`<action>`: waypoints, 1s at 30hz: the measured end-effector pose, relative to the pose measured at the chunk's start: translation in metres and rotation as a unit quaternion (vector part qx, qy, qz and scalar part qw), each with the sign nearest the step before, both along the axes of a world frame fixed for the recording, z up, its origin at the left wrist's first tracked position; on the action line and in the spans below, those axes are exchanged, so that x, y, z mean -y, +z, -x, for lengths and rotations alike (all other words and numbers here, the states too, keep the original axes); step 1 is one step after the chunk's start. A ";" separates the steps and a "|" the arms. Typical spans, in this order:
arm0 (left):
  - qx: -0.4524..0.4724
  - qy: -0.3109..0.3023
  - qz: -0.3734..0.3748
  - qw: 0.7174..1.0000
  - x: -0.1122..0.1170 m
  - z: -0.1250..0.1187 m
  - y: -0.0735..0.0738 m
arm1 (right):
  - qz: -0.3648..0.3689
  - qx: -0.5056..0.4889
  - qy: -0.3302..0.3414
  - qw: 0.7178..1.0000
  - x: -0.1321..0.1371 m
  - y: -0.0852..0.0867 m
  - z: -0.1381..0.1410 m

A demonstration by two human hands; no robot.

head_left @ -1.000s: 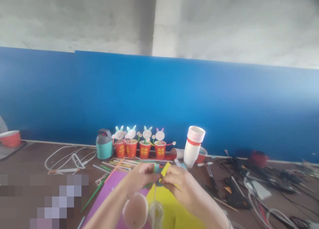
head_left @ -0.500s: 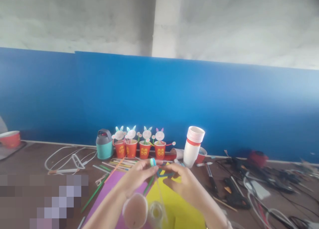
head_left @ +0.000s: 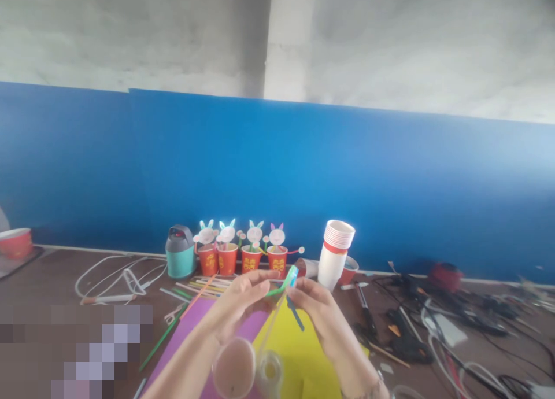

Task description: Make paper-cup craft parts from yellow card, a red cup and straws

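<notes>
My right hand [head_left: 314, 303] pinches a bent green straw [head_left: 287, 282] and a blue straw [head_left: 296, 316] near their bends. The blue end hangs below my fingers, and the green end reaches left toward my other thumb. My left hand [head_left: 247, 299] is close by, with its thumb and fingers apart; whether it touches the green straw is unclear. Below the hands stand a paper cup [head_left: 234, 367] and a roll of clear tape [head_left: 269, 373]. Under them lie a yellow sheet [head_left: 299, 358] and a purple sheet [head_left: 186, 344].
Several red cups with rabbit faces [head_left: 251, 259] line the back beside a teal container [head_left: 180, 260]. A stack of white cups [head_left: 333, 263] stands right of them. Straws [head_left: 208, 286] lie behind the sheets; a black glue gun [head_left: 405, 335] and cables [head_left: 459, 364] lie right.
My right hand has turned and now holds the bent straws upward. My left hand has drawn slightly away, and the green and blue bends have moved from it to my right fingertips.
</notes>
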State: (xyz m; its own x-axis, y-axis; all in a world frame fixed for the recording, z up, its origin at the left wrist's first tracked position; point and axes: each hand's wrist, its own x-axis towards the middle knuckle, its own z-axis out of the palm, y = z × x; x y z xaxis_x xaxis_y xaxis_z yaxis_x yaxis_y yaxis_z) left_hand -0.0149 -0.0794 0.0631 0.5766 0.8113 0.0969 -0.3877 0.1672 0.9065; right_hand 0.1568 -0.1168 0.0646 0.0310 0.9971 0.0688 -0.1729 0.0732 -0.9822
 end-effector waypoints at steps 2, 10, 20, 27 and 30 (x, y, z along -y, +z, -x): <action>0.036 -0.007 -0.003 0.999 0.002 0.000 0.002 | -0.009 -0.055 -0.010 0.998 0.000 0.000 -0.002; -0.008 0.088 -0.064 0.994 0.004 -0.010 -0.003 | -0.010 -0.019 -0.007 1.000 0.005 0.005 0.002; -0.047 0.017 -0.035 0.998 0.001 -0.003 -0.001 | -0.036 0.059 0.060 0.996 0.004 0.005 -0.005; -0.034 -0.022 0.015 0.999 0.001 -0.003 -0.003 | -0.028 0.046 0.072 0.996 0.004 0.004 -0.004; -0.051 -0.034 0.005 0.998 -0.002 0.005 0.001 | -0.020 -0.009 0.020 1.000 0.002 0.002 -0.003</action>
